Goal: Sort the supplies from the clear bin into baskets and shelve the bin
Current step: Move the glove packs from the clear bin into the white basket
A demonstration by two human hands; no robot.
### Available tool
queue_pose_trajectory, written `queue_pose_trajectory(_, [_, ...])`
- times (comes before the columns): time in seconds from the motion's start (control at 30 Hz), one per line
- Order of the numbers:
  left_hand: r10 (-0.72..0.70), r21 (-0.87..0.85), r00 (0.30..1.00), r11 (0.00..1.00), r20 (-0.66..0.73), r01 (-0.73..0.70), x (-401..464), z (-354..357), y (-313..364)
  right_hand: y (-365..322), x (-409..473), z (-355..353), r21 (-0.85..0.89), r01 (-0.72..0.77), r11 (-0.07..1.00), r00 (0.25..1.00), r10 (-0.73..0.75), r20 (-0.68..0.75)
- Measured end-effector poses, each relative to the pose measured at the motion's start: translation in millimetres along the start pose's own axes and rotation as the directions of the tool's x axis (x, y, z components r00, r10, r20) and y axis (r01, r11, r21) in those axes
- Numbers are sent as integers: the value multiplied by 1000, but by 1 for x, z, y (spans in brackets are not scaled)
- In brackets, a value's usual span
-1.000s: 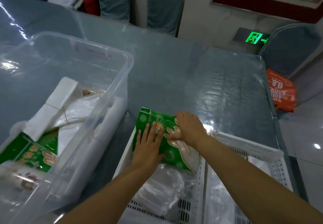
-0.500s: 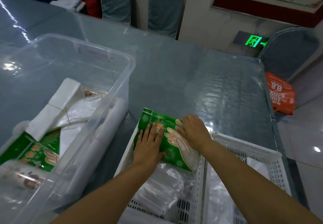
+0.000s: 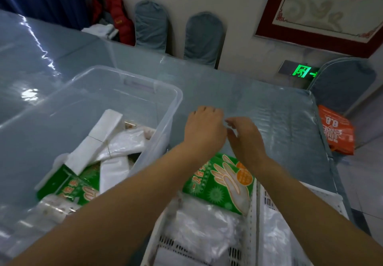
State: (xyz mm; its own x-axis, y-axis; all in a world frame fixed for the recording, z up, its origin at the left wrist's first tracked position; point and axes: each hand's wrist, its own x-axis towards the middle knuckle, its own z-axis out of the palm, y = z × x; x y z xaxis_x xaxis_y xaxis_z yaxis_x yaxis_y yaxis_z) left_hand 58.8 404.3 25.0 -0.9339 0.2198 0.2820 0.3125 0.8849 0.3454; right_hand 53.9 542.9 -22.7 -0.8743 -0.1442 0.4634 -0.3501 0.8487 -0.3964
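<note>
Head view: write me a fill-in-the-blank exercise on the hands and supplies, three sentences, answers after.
1. Both hands, left hand and right hand, hold ____.
2. The green glove pack nearer the hands lies in the white ____.
3. Another green pack lies inside the ____ bin.

Answers: nothing; basket; clear

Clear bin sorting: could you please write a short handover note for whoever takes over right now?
Left hand and right hand: both empty, fingers loose, raised above the table.
Green glove pack: lies in the left white basket on clear bags.
Clear bin: on the table, holding another green pack, white packs and bags.
Done: one green pack sorted.
Left: empty the bin, then shelve it.
</note>
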Motion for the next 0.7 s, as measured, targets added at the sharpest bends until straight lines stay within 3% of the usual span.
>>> queue_pose_trajectory(0.17, [56,-46,990,997,-130,-62,0,-80,-67,-62,20,0,46,65,997,996,-61,-68])
queue_pose_trajectory(0.23, [34,-4,998,999,-45,-34,-12,-96,-115,-92,25,9,79,67,995,997,-64,-41])
queue_pose_trajectory(0.33, [-73,159,978,986,198,41,-38,-99,-195,-137,33,28,127,106,986,994,-106,-6])
queue_pose_trajectory(0.43, [-105,351,858,932,503,-92,-71,-88,-263,-180,43,52,178,127,976,991,-130,6])
queue_pose_trajectory(0.5, [-45,345,709,894,704,-286,-89,-76,-296,-204,47,69,216,121,969,991,-130,29])
queue_pose_trajectory(0.6, [18,317,546,798,838,-513,-106,-51,-330,-223,48,91,226,68,972,990,-94,109])
queue_pose_trajectory(0.7, [-6,352,542,767,841,-537,-110,-19,-344,-224,47,103,176,-49,983,979,12,204])
